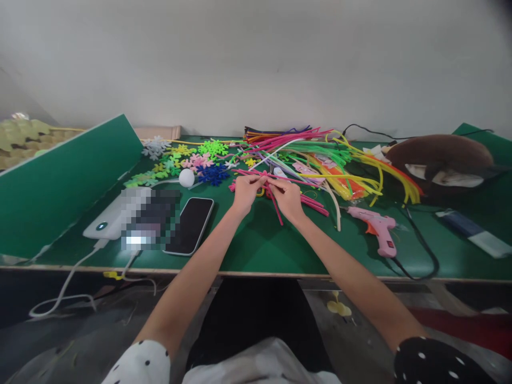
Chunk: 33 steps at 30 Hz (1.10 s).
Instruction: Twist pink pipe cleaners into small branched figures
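Observation:
My left hand (245, 192) and my right hand (287, 198) meet over the middle of the green table (256, 245). Both pinch pink pipe cleaners (276, 205), fingers closed; one pink stem hangs down below my right hand. More pink stems lie flat just behind and to the right of my hands. A big heap of coloured pipe cleaners (320, 154) in green, yellow, orange and pink spreads behind them.
A pink glue gun (378, 228) with a black cord lies right of my hands. A phone (191, 224), a white power bank (110, 221), a white ball (186, 177) and foam snowflake shapes (188, 160) sit left. A brown plush object (440, 157) is far right; a green board (60, 181) leans left.

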### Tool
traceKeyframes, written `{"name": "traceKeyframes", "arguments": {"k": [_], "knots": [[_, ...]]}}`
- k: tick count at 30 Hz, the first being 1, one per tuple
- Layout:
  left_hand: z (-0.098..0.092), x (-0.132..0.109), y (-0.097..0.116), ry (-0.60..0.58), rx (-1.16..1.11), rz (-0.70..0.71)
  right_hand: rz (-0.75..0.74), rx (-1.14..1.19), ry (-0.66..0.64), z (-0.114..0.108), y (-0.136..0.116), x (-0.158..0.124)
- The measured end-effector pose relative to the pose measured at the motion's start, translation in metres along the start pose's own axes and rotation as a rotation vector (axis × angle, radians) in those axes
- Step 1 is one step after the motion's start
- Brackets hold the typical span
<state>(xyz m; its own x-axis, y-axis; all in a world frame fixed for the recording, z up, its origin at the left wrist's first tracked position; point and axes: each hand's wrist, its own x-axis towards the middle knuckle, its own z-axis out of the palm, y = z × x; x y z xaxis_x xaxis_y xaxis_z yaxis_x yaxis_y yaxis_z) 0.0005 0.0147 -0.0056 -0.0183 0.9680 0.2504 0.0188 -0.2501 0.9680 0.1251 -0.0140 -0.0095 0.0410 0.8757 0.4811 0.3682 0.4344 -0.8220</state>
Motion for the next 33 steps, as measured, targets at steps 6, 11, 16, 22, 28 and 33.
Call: {"name": "traceKeyframes", "arguments": {"k": [6, 11, 16, 22, 28, 33], "knots": [[-0.001, 0.002, -0.002, 0.031, -0.116, -0.057, -0.03, -0.006, -0.142, 0.001, 0.004, 0.001], [-0.001, 0.003, -0.004, 0.103, -0.158, -0.05, -0.051, -0.004, -0.202, 0.0, 0.001, 0.003], [0.002, 0.0, -0.002, 0.018, -0.046, 0.013, 0.087, 0.187, -0.091, -0.005, 0.002, 0.009], [0.004, -0.005, 0.007, -0.171, -0.016, -0.015, 0.139, 0.373, -0.097, -0.013, 0.008, 0.016], [0.003, -0.005, 0.01, -0.231, -0.067, -0.07, 0.168, 0.407, -0.144, -0.018, 0.008, 0.019], [0.002, -0.004, 0.008, -0.185, -0.019, 0.01, 0.184, 0.391, -0.149, -0.017, 0.006, 0.017]]}}
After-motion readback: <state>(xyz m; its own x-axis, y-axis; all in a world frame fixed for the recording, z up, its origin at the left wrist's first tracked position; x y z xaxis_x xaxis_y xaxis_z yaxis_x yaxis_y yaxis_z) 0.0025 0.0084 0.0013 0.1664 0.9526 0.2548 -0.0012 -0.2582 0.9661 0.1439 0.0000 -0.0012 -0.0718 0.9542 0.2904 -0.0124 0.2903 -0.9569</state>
